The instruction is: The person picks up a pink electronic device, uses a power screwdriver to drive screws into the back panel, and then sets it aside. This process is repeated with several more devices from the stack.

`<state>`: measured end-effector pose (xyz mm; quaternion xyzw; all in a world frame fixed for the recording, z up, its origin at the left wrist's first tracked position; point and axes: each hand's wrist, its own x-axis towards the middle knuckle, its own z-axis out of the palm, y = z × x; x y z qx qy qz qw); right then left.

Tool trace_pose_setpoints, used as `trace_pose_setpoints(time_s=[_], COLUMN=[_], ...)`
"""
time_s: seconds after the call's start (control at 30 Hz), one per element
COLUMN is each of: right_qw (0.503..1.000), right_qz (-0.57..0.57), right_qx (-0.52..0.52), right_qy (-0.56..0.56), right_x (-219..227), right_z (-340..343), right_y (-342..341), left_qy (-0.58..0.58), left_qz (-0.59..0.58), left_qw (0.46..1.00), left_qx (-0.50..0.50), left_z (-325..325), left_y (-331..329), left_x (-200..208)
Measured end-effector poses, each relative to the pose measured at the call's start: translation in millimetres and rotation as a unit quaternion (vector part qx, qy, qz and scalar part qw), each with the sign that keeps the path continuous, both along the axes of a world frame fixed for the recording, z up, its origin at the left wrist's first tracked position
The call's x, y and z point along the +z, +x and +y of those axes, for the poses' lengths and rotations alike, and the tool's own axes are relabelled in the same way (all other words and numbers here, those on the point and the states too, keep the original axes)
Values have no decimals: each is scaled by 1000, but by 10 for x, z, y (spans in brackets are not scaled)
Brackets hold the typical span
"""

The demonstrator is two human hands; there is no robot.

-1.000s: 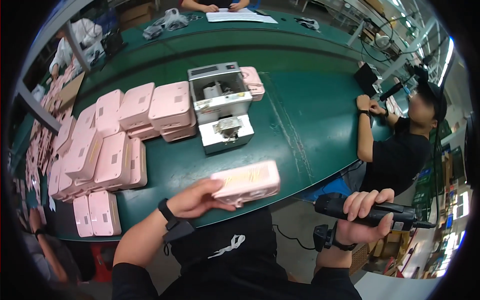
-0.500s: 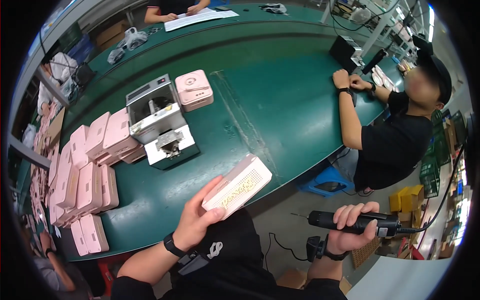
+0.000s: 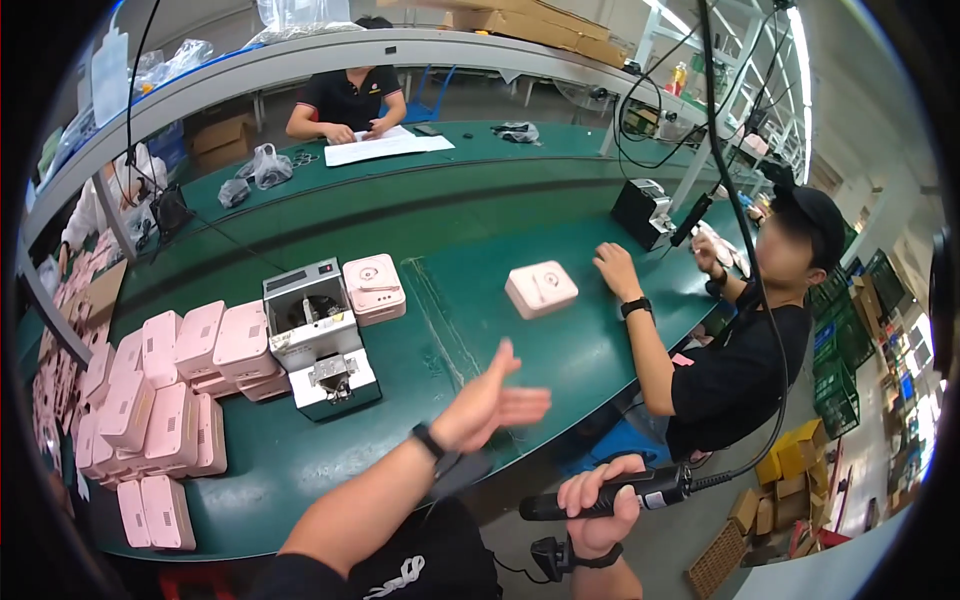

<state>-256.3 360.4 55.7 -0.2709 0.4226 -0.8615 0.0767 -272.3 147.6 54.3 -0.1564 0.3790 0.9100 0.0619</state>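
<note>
Over the front of the green bench [image 3: 310, 510], my left hand [image 3: 492, 405] is stretched out with its fingers apart and nothing in it. Beyond those fingertips a pink box-shaped device [image 3: 541, 289] lies on the bench, apart from my hand, near a co-worker's arm. My right hand [image 3: 600, 505] is wrapped round a black electric screwdriver [image 3: 610, 498], held level off the bench's front edge, its cable running up to the right. The screwdriver's bit cannot be made out against the dark background.
Stacked pink devices [image 3: 170, 420] fill the bench's left side. Beside them stands a metal screw feeder [image 3: 318, 335] with another pink device [image 3: 375, 288] next to it. A co-worker [image 3: 740, 350] sits at the right, by a dark box [image 3: 643, 213]. The screwdriver's cable [image 3: 745, 220] hangs nearby.
My left hand has let go of the pink device, which now lies farther off on the bench toward the co-worker. My right hand has shifted left and down with the screwdriver. The view has tilted up.
</note>
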Motion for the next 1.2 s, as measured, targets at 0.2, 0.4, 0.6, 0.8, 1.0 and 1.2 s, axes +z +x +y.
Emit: trace_pose_setpoints(time_s=[0.2,0.4,0.6,0.8,1.0,1.2], right_qw=[996,985,974,968,971,969], right_qz=[-30,39,84,101,-8,44], right_qx=[65,164,203,218,232,188], right_qy=[-51,-39,52,71,52,156], right_x=[167,205,32,27,-68,185], right_z=[-615,-1134,-1823,-1729,-1945,-2133], right_y=[-83,-136,30,-100,-194,-88], left_qy=[-552,-832,-784,-820,-842,-848], left_qz=[16,-276,-458,-374,-159,105], left_qw=[814,300,221,313,484,515], left_qx=[177,378,357,299,180,67], left_z=[-309,-621,-684,-520,-603,-1049], left_y=[2176,3814,4752,4792,4088,2922], left_x=[-71,91,-276,-427,-203,-254])
